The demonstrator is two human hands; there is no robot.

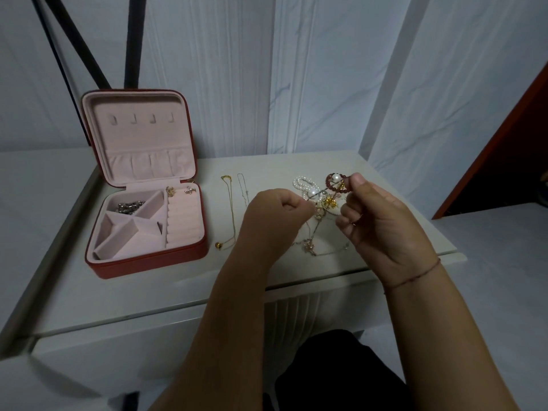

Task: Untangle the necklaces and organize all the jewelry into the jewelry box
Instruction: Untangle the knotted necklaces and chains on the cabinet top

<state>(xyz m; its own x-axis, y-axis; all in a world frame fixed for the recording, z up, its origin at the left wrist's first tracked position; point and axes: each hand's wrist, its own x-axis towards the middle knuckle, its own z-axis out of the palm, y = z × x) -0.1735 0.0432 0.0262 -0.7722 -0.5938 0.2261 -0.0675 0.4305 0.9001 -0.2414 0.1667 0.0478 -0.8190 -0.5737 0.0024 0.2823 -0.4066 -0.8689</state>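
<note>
A red jewelry box (148,262) with pink lining stands open at the table's left, holding a silver chain (129,206) and two earrings (181,191). A gold necklace (229,212) and a thin silver necklace (242,188) lie straight beside it. A tangle of jewelry (321,203) with pearl strands, a red bead bracelet (336,182) and gold charms sits between my hands. My left hand (275,212) has its fingers curled and pinches a thin chain of the tangle. Raised over the heap, my right hand (382,221) pinches a strand near the red beads.
The white table (296,274) ends close in front of me and drops off at the right edge. White curtains hang behind. Black stand legs (77,43) rise behind the box. A red-brown panel (504,149) stands at the far right.
</note>
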